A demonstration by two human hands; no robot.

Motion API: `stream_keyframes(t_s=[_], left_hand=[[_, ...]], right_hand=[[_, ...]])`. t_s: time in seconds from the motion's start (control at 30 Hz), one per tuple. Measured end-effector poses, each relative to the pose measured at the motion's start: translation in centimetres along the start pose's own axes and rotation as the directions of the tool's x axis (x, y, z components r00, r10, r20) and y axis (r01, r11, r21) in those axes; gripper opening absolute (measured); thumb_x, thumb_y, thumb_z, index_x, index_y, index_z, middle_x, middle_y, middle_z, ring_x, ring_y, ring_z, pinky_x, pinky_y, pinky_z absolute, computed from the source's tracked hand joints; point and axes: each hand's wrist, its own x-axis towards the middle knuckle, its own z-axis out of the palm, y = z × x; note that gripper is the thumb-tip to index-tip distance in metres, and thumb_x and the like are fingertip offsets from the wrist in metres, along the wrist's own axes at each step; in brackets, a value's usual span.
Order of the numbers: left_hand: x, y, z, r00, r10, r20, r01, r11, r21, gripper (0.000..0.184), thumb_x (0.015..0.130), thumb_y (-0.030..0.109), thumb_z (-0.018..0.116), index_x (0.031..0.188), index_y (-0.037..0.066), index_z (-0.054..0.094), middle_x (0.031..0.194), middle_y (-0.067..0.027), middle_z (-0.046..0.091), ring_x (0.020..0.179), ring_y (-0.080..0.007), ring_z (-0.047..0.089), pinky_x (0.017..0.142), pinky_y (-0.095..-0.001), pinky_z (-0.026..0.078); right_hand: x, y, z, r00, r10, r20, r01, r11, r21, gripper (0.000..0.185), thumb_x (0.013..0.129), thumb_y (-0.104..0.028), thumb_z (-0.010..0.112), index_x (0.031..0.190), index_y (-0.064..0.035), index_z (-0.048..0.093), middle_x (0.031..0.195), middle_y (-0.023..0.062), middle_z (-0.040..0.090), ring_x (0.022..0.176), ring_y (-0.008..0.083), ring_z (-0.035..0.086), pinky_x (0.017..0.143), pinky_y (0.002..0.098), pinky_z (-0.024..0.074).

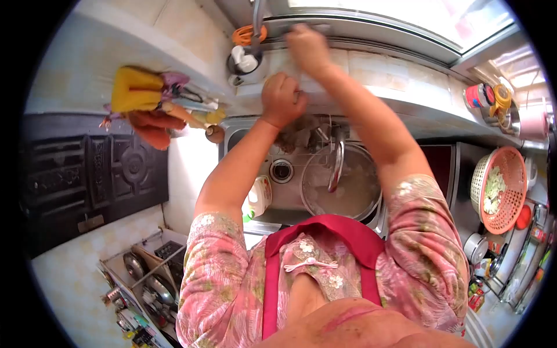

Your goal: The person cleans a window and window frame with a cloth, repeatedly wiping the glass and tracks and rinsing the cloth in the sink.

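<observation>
Passage: tiled sill (400, 78) between right hand (307, 51) and red jar (478, 95) | Obstacle: faucet (336, 168) over round basin (311, 209)

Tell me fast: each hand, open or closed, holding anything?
Left hand: closed, fingers curled; anything inside is hidden.
Right hand: blurred, can't tell if open or holding something.

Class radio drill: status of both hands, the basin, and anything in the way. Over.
Left hand curled, grip unclear. Right hand blurred near window frame, grip unclear. Basin in sink. Faucet overhangs it, possible obstruction.
</observation>
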Motion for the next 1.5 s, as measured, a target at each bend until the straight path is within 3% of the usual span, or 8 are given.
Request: stream_keyframes(t_s=[0.37, 0.57, 0.67, 0.93, 1.0, 1.2, 1.4, 1.5], left_hand=[[0.2, 0.4, -0.2, 0.998, 0.059, 0.03, -0.058, 0.998, -0.024, 0.017, 0.063, 0.014, 0.061, 0.069, 0.009, 0.045, 0.07, -0.0097, 0.043, 0.064, -0.0303, 0.048, 0.057, -0.0412, 0.039], [0.1, -0.2, 0.0, 0.999, 0.045, 0.014, -0.045, 0.999, -0.022, 0.018, 0.063, 0.015, 0.06, 0.07, 0.01, 0.044, 0.069, -0.0099, 0.043, 0.063, -0.0302, 0.047, 0.056, -0.0417, 0.038], [0.1, -0.5, -0.3, 0.999, 0.042, -0.002, -0.042, 0.998, -0.038, 0.018, 0.063, 0.015, 0.06, 0.07, 0.01, 0.044, 0.069, -0.0097, 0.043, 0.063, -0.0302, 0.047, 0.056, -0.0417, 0.038], [0.3, 0.0, -0.1, 0.998, 0.037, 0.059, -0.034, 0.998, -0.052, 0.017, 0.063, 0.013, 0.061, 0.07, 0.009, 0.047, 0.07, -0.0095, 0.045, 0.064, -0.0302, 0.048, 0.056, -0.0413, 0.039], [0.3, 0.2, -0.7, 0.997, 0.015, 0.075, -0.009, 0.997, -0.079, 0.016, 0.063, 0.012, 0.061, 0.071, 0.008, 0.048, 0.071, -0.0095, 0.046, 0.065, -0.0305, 0.048, 0.057, -0.0411, 0.039], [-0.4, 1.5, -2.0, 0.993, -0.061, 0.097, 0.074, 0.988, -0.133, 0.014, 0.069, 0.012, 0.061, 0.079, 0.006, 0.054, 0.079, -0.0113, 0.051, 0.074, -0.0291, 0.052, 0.067, -0.0385, 0.044], [-7.2, 6.5, -5.0, 0.885, -0.437, 0.158, 0.464, 0.816, -0.344, 0.012, 0.074, 0.01, 0.062, 0.085, 0.005, 0.058, 0.08, -0.0082, 0.056, 0.068, -0.0213, 0.058, 0.064, -0.0332, 0.049], [-14.0, 7.7, -7.2, 0.689, -0.65, 0.32, 0.724, 0.626, -0.288, 0.014, 0.077, 0.011, 0.063, 0.088, 0.004, 0.059, 0.082, -0.0086, 0.059, 0.071, -0.0197, 0.06, 0.066, -0.0322, 0.049]], right_hand=[[-6.5, 13.2, -8.2, 0.984, -0.178, 0.007, 0.17, 0.927, -0.334, 0.011, 0.075, -0.01, 0.06, 0.083, -0.012, 0.067, 0.103, 0.0065, 0.064, 0.085, 0.0223, 0.061, 0.07, 0.0316, 0.054], [-11.6, 21.7, -14.1, 0.996, 0.039, -0.08, -0.077, 0.829, -0.554, 0.021, 0.074, -0.012, 0.064, 0.093, -0.0166, 0.07, 0.098, 0.0041, 0.063, 0.088, 0.0268, 0.056, 0.08, 0.0368, 0.047], [-11.0, 20.3, -12.6, 0.952, 0.201, -0.23, -0.293, 0.818, -0.495, 0.015, 0.075, -0.006, 0.058, 0.085, -0.0113, 0.068, 0.091, 0.0067, 0.062, 0.085, 0.0269, 0.057, 0.073, 0.0384, 0.0482], [-2.6, 4.8, -3.8, 0.999, -0.044, -0.018, 0.043, 0.998, -0.038, 0.011, 0.075, -0.007, 0.055, 0.081, -0.009, 0.064, 0.077, 0.0137, 0.063, 0.078, 0.0304, 0.062, 0.069, 0.0409, 0.0511], [-2.8, 9.0, -3.6, 0.967, -0.155, -0.2, 0.128, 0.982, -0.139, 0.011, 0.075, -0.006, 0.05, 0.065, -0.0098, 0.052, 0.064, 0.01, 0.051, 0.06, 0.0198, 0.054, 0.054, 0.033, 0.0462], [-12.6, 23.3, -14.4, 0.923, 0.343, -0.177, -0.379, 0.892, -0.247, 0.016, 0.08, -0.017, 0.055, 0.088, -0.0127, 0.069, 0.079, 0.0139, 0.065, 0.074, 0.0329, 0.063, 0.067, 0.0439, 0.0495], [-17.1, 7.6, -20.5, 0.822, 0.495, 0.28, -0.568, 0.694, 0.442, 0.017, 0.085, -0.011, 0.06, 0.099, -0.003, 0.064, 0.083, 0.0057, 0.065, 0.076, 0.0108, 0.059, 0.071, 0.0256, 0.0476], [-24.0, 3.3, -18.3, 0.693, 0.399, 0.6, -0.698, 0.577, 0.423, 0.019, 0.083, -0.012, 0.059, 0.097, 0.0, 0.064, 0.082, 0.0064, 0.066, 0.076, 0.0123, 0.059, 0.07, 0.0256, 0.0471]])
